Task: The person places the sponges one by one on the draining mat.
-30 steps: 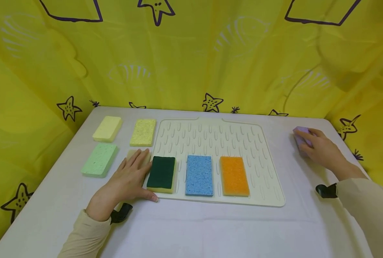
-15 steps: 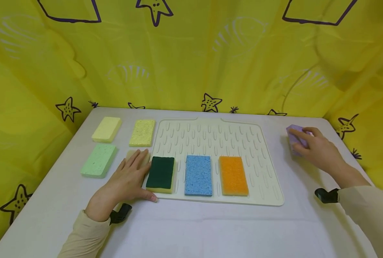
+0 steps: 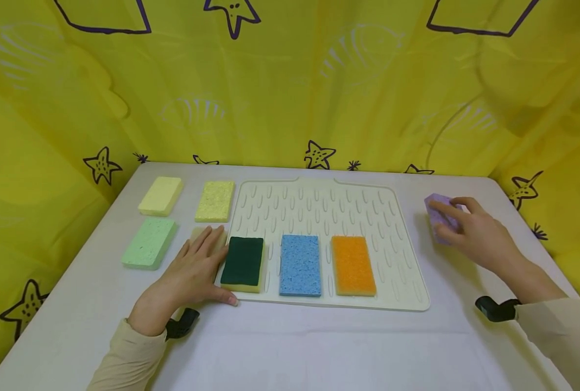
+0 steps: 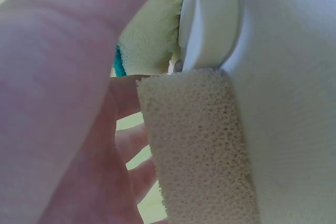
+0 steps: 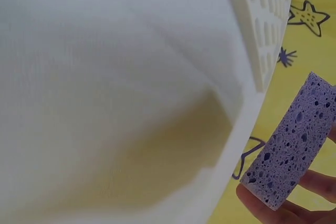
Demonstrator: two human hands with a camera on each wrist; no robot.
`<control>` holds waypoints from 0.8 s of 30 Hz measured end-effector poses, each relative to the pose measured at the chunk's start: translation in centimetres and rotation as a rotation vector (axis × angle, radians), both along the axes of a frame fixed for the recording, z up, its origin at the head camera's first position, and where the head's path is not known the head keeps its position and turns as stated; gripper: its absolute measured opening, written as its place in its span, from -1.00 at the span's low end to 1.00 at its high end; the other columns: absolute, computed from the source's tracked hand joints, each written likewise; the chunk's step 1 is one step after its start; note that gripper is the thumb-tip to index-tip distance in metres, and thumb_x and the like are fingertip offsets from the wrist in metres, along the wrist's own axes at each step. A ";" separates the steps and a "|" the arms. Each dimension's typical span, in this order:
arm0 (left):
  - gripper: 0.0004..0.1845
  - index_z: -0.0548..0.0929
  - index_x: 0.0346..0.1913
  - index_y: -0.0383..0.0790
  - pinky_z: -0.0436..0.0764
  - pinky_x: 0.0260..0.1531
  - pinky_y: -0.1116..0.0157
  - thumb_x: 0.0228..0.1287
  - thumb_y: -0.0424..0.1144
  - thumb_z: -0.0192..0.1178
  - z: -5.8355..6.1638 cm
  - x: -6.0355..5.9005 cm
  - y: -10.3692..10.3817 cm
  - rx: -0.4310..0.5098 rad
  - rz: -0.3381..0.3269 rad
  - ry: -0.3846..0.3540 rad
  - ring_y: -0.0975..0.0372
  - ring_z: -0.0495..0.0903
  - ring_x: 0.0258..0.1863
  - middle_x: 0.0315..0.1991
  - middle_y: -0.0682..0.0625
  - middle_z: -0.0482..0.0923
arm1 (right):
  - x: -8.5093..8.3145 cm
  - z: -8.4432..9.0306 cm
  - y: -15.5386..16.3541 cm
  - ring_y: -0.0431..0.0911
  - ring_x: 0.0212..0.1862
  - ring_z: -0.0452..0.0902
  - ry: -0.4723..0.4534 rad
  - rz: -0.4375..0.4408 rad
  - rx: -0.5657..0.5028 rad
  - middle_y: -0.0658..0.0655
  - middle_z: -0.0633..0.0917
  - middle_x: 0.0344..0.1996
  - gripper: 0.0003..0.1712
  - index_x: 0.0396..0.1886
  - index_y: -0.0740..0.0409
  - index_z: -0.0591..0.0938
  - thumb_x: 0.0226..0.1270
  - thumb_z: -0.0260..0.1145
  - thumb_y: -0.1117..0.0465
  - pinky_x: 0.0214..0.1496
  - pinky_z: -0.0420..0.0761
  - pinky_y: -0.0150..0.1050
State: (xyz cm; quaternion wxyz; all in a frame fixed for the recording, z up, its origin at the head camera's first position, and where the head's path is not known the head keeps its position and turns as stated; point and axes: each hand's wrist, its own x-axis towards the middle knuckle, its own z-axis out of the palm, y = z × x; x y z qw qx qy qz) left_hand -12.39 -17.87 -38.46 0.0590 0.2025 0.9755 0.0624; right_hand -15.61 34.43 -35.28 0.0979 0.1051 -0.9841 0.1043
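Observation:
My right hand (image 3: 471, 231) grips a purple sponge (image 3: 438, 216) just above the table, right of the cream drying mat (image 3: 319, 206); the right wrist view shows the purple sponge (image 5: 291, 150) pinched between fingers and thumb. My left hand (image 3: 192, 271) lies flat with straight fingers on a beige sponge (image 3: 199, 234) at the mat's left edge, seen close as the beige sponge (image 4: 197, 145) in the left wrist view. On the mat's front row lie a dark green sponge (image 3: 243, 262), a blue sponge (image 3: 300, 264) and an orange sponge (image 3: 352, 265).
Left of the mat on the white table (image 3: 290, 347) lie a pale yellow sponge (image 3: 161, 195), a yellow sponge (image 3: 214, 201) and a light green sponge (image 3: 149, 242). A yellow curtain with star prints (image 3: 290, 81) closes in the back and both sides.
My right hand has carried the purple sponge leftwards, towards the mat. My left hand stays where it was on the beige sponge.

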 end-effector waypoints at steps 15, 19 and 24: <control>0.24 0.27 0.30 -0.11 -0.05 0.21 -0.23 -0.57 0.58 0.13 0.1 0.0 0.0 0.010 0.011 -0.014 0.00 -0.27 0.41 0.43 -0.05 -0.23 | 1.7 -0.1 -2.8 0.27 -0.25 0.49 -0.001 0.021 -0.002 0.30 0.37 0.08 -0.50 0.16 -0.17 0.46 0.15 0.17 0.01 -0.51 0.47 0.10; 0.25 0.28 0.30 -0.12 -0.05 0.21 -0.23 -0.58 0.58 0.13 0.1 0.0 0.0 0.012 0.009 -0.013 -0.01 -0.26 0.40 0.43 -0.06 -0.22 | 2.0 0.0 -3.4 0.24 -0.28 0.50 -0.007 0.032 0.012 0.31 0.38 0.08 -0.49 0.16 -0.19 0.46 0.14 0.18 0.00 -0.52 0.48 0.08; 0.26 0.27 0.30 -0.10 -0.03 0.19 -0.25 -0.61 0.60 0.11 0.0 0.0 0.0 0.007 0.005 -0.002 -0.01 -0.24 0.40 0.43 -0.06 -0.21 | 2.4 -0.1 -4.2 0.15 -0.35 0.50 -0.019 0.042 0.019 0.29 0.38 0.07 -0.49 0.15 -0.21 0.46 0.14 0.18 0.00 -0.51 0.51 0.03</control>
